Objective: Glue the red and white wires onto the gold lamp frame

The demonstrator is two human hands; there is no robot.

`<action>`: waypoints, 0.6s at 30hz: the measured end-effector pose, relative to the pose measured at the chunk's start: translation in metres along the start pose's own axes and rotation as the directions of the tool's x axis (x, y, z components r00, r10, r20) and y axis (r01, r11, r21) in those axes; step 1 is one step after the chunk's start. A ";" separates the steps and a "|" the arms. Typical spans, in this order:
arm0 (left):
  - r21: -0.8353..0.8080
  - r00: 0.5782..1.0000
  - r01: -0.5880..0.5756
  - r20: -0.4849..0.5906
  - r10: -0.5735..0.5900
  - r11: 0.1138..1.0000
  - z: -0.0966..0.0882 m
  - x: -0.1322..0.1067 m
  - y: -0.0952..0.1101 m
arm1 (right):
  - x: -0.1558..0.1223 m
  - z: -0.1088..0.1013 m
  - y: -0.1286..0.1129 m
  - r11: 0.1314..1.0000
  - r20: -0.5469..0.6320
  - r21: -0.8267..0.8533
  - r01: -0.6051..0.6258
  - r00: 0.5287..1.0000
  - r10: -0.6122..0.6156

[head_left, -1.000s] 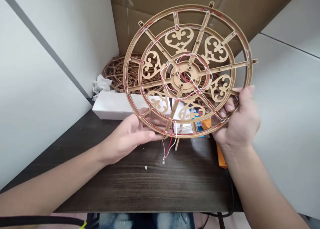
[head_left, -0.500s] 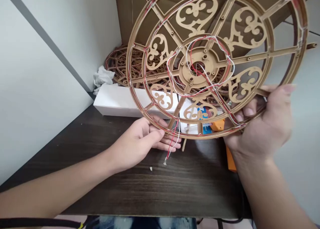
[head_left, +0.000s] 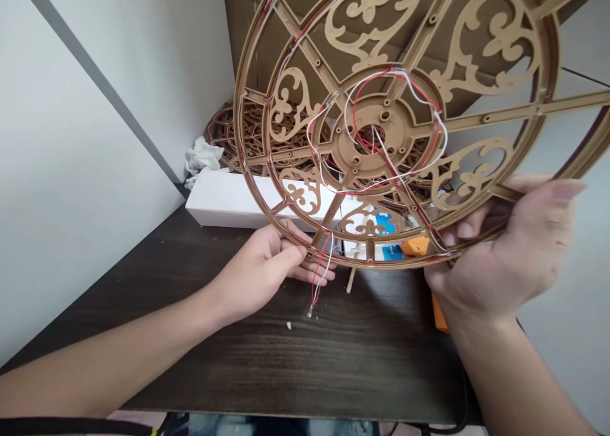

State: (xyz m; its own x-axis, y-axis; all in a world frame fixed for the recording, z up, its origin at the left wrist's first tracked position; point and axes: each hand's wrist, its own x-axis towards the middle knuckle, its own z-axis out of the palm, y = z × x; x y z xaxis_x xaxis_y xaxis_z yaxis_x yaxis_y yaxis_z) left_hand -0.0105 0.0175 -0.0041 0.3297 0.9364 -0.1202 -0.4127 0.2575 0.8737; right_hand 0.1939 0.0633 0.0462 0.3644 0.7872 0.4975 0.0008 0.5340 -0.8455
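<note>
A large round tan openwork frame (head_left: 399,129), with spokes, scroll ornaments and red and white wires along its rings, is held up tilted above the table. My right hand (head_left: 515,252) grips its lower right rim, thumb in front and fingers partly hidden behind. At the lower left rim, my left hand (head_left: 264,264) pinches the edge between thumb and fingers, the other fingers stretched underneath. Beside those fingers a red and white wire pair (head_left: 315,282) dangles from the rim, ending in a small clear tip. More wire loops around the hub.
Behind the frame lie several similar wired frames (head_left: 223,128), a long white box (head_left: 229,201) and crumpled tissue (head_left: 203,153). An orange object (head_left: 439,315), a thin stick (head_left: 351,279) and a small white bit (head_left: 288,325) are on the dark table (head_left: 190,334). White panels stand at the left.
The round frame has turned and come closer, its right side now reaching past the picture's edge. My right hand has shifted right and slightly down; my left hand moved slightly left with the rim.
</note>
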 end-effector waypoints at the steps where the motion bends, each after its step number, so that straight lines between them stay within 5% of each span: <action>1: 0.000 1.000 0.000 -0.003 0.000 1.000 0.000 0.000 0.001 | 0.000 0.000 0.001 1.000 0.000 0.000 0.007 1.000 -0.007; 18: -0.022 0.998 -0.007 -0.070 0.006 1.000 0.003 0.000 -0.001 | 0.005 -0.003 0.005 0.997 0.031 0.075 0.029 0.999 -0.031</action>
State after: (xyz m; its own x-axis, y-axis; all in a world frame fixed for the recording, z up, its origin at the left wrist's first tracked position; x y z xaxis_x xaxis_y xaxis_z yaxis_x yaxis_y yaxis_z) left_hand -0.0071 0.0162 -0.0037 0.2674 0.9522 -0.1475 -0.4335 0.2557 0.8641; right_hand 0.1986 0.0693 0.0436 0.3352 0.7795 0.5292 -0.0582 0.5778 -0.8141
